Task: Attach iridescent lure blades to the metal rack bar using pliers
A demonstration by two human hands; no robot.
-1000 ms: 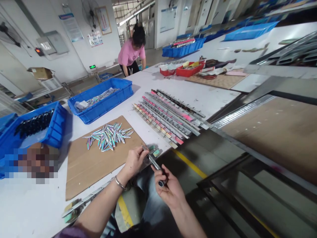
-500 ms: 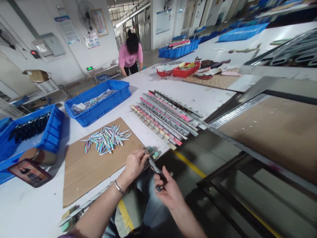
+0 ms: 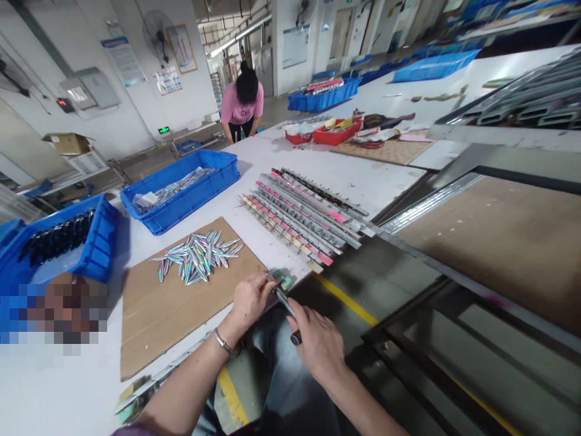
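A white worktable [image 3: 318,160] is carrying a cardboard sheet [image 3: 172,309] with a pile of iridescent lure blanks [image 3: 196,255]. At its near edge, the left hand [image 3: 247,301] is pinching a small piece (too small to identify) while the right hand [image 3: 318,342] is gripping a dark pen-like tool [image 3: 287,304] against it; steadying both wrists should be helping accuracy

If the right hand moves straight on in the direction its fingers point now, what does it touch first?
Most likely the left hand, which is just ahead of the right hand along the thin dark tool both hold. Beyond lies the cardboard sheet. Depth is uncertain.
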